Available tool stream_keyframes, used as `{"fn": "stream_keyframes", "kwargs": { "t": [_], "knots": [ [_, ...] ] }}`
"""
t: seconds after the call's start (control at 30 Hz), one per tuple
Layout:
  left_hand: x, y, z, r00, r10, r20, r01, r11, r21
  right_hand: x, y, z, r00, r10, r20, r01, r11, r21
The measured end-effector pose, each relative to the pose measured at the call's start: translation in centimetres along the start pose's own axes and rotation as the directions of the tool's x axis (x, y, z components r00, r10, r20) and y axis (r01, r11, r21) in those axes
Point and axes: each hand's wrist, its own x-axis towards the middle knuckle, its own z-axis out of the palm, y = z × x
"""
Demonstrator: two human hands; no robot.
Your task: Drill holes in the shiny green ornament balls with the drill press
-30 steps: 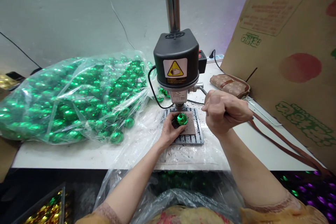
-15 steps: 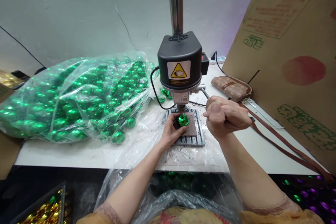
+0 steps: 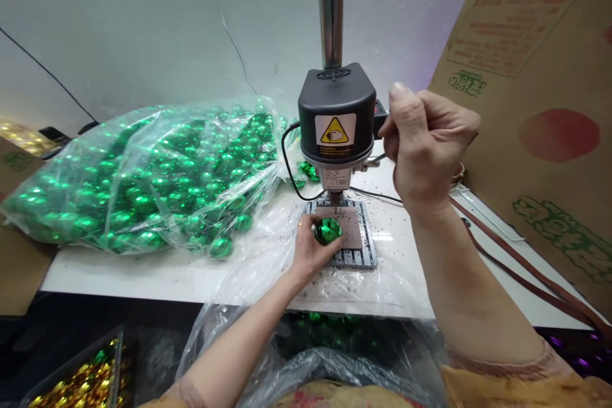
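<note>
- Green ball is gripped in the left hand, thumb at near side, fingers at far side; left part of ball covered by the hand.
- Ball is held over the pad on the base plate, just in front of the drill bit; contact with pad can't be told.
- Side grip probably chosen so the top is left free and fingertips are out from under the bit.
- Right hand is raised beside the drill head; fingers are curled shut, apparently round the feed lever, its end being hidden.
- Lever seems to be held high so the bit is lifted off the ball.
- Pad likely laid as a soft, protective rest; dark shavings are scattered on and around the plate.
- Big clear bag of green balls is laid on the bench, left of the plate, presumably within left-hand reach.
- Black cable is looped left of the head; plastic is bunched between bag and plate, could be snagged.
- Switch box is partly blocked by the right fist.
- Right side is hemmed in by a cardboard box and brown strap.
- Gold balls are stored low at left.
</note>
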Motion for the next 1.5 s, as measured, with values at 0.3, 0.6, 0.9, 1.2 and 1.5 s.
{"fn": "stream_keyframes", "kwargs": {
  "t": [0.3,0.6,0.9,1.2,1.5],
  "knots": [
    [-13.9,-2.0,-9.3,0.656,0.216,0.723,-0.586,0.749,0.308,-0.5,0.2,0.1,0.999,-0.034,-0.035,0.034,0.999,0.002],
    [-0.6,-5.1,-9.2,0.917,0.273,0.29,-0.384,0.801,0.46,-0.6,-0.1,0.2,0.998,-0.044,-0.045,0.043,0.999,-0.014],
    [16.6,-11.2,-4.7,0.87,0.207,0.447,-0.406,0.814,0.415,-0.8,0.0,0.2,0.997,-0.033,-0.063,0.032,0.999,-0.013],
    [15.9,-12.1,-3.6,0.959,0.158,0.236,-0.196,0.97,0.145,-0.8,0.0,0.1,0.996,-0.065,-0.056,0.065,0.998,0.0],
    [5.7,-6.5,-10.6,0.888,-0.351,0.296,0.456,0.602,-0.655,-1.0,0.0,0.3,0.99,-0.113,-0.087,0.114,0.993,0.012]
  ]
}}
